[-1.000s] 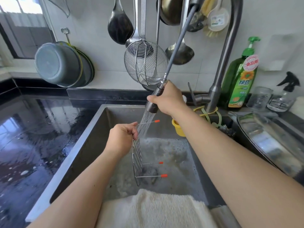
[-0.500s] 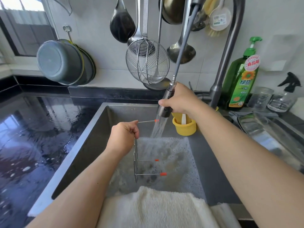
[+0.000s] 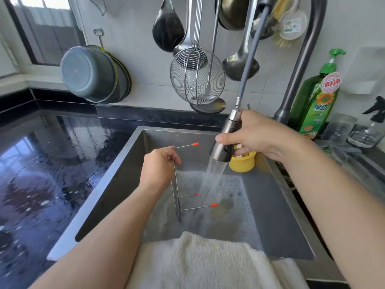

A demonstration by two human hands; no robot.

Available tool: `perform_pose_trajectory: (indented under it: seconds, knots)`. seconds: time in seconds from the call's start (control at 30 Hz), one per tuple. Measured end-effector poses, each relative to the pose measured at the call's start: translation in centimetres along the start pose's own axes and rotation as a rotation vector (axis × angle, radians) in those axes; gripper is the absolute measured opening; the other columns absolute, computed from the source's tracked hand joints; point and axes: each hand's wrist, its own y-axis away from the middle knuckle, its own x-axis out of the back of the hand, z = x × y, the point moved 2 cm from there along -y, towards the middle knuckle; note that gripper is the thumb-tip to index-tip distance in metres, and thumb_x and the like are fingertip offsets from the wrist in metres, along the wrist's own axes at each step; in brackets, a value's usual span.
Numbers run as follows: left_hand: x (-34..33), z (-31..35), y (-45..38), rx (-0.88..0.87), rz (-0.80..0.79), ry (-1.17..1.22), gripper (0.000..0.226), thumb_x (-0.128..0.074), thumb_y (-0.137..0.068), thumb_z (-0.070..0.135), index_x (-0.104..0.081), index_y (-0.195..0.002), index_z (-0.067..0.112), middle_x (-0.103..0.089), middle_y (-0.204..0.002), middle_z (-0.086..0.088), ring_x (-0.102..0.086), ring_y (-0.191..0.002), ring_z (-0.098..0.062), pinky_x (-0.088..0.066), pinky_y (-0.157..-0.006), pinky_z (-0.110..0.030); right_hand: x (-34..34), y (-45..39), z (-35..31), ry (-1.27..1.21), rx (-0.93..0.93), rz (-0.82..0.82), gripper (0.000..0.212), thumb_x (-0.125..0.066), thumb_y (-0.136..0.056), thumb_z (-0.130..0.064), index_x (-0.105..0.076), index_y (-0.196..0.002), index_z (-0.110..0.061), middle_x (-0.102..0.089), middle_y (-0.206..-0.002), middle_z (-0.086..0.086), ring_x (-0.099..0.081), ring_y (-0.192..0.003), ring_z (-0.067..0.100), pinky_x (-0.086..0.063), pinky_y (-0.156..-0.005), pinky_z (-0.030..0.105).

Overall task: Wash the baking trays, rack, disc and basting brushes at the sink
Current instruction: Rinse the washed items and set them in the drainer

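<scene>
- The left hand (image 3: 159, 167) is curled round the top edge of a wire rack (image 3: 177, 197), holding it on edge inside the sink (image 3: 277, 207) so that it stands nearly upright over the foamy water.
- 3 of the rack's thin legs show, each tipped with an orange cap (image 3: 195, 144); they point right, 1 up beside the hand and 2 lower down near the water.
- The right hand (image 3: 257, 136) is wrapped round the pull-out spray head (image 3: 226, 142), thumb along its front and fingers curled behind it.
- The spray head's grey hose (image 3: 250, 59) runs up toward the tall faucet neck (image 3: 300, 59).
- A water stream (image 3: 212, 176) fans down and left from the head, landing in the suds just right of the rack, near the lower legs.
- A yellow cup (image 3: 242, 163) sits at the back of the sink, partly hidden behind the right hand.
- A cream towel (image 3: 198, 261) is draped over the sink's near edge.
- The dark countertop (image 3: 41, 174) to the left is wet.
- On the wall hang a grey basin (image 3: 87, 74), a wire skimmer (image 3: 196, 77) and ladles.
- A green dish soap bottle (image 3: 318, 97) stands at the right, beside the faucet.
</scene>
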Motion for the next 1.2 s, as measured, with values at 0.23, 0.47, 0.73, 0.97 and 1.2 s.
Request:
perform_pose_trajectory:
  seconds: [0.23, 0.47, 0.73, 0.97, 1.2]
  knots:
    - [0.6, 0.3, 0.3, 0.131, 0.033, 0.001, 0.047, -0.043, -0.088, -0.010, -0.074, -0.072, 0.021, -0.072, -0.109, -0.003, -0.059, -0.090, -0.017, -0.058, -0.078, -0.039, -0.7, 0.8, -0.9, -0.037, 0.001, 0.038, 0.037, -0.085, -0.082, -0.015, -0.061, -0.110, -0.009, -0.071, -0.103, 0.010, -0.074, -0.092, 0.023, -0.064, -0.078, 0.042]
    - [0.7, 0.1, 0.2, 0.160, 0.076, -0.092, 0.034, -0.051, -0.097, 0.015, -0.080, -0.102, 0.032, -0.075, -0.100, 0.003, -0.066, -0.084, -0.022, -0.055, -0.078, -0.035, 0.8, 0.5, 0.7, 0.023, -0.036, 0.098, 0.035, -0.086, -0.080, -0.013, -0.064, -0.108, -0.013, -0.073, -0.105, 0.012, -0.073, -0.096, 0.027, -0.063, -0.081, 0.049]
    - [0.4, 0.7, 0.5, 0.225, -0.156, 0.058, 0.031, -0.051, -0.097, 0.015, -0.075, -0.079, 0.015, -0.073, -0.075, -0.004, -0.073, -0.067, -0.024, -0.061, -0.067, -0.044, 0.5, -1.1, 1.3, 0.071, -0.052, 0.171, 0.041, -0.089, -0.077, -0.023, -0.059, -0.104, -0.020, -0.068, -0.105, 0.008, -0.069, -0.098, 0.029, -0.061, -0.084, 0.051]
    - [-0.2, 0.6, 0.5, 0.498, -0.371, 0.494, 0.029, -0.043, -0.102, 0.001, -0.071, -0.105, -0.001, -0.074, -0.105, -0.023, -0.077, -0.083, -0.041, -0.064, -0.074, -0.052, -0.4, -3.3, 0.6, 0.238, -0.025, 0.357, 0.045, -0.083, -0.083, -0.033, -0.054, -0.112, -0.016, -0.062, -0.107, 0.004, -0.059, -0.101, 0.028, -0.049, -0.085, 0.040]
    - [-0.6, 0.3, 0.4, 0.558, -0.481, 0.645, 0.029, -0.048, -0.098, -0.006, -0.070, -0.116, -0.001, -0.076, -0.099, -0.021, -0.076, -0.080, -0.034, -0.064, -0.070, -0.045, -3.0, -3.1, -1.8, -0.130, 0.087, 0.044, 0.036, -0.084, -0.083, -0.020, -0.058, -0.105, -0.012, -0.070, -0.105, 0.008, -0.072, -0.095, 0.019, -0.064, -0.080, 0.040]
